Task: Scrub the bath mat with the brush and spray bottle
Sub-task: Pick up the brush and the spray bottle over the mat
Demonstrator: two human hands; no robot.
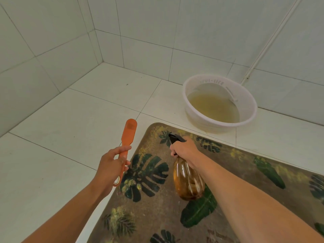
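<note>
We see the bath mat point(157, 204) flat on the white tile floor point(52, 155), brown with dark green leaf print. Left hand point(110, 165) is wrapped around the handle of the orange brush point(128, 133), head pointing away, held just off the mat's left edge over the floor. Right hand point(184, 149) is clenched on the black trigger head of the amber spray bottle point(188, 179), held above the mat, nozzle aimed at its far corner. Beyond the mat's far edge sits a white basin point(249, 100) of yellowish water, near the wall.
</note>
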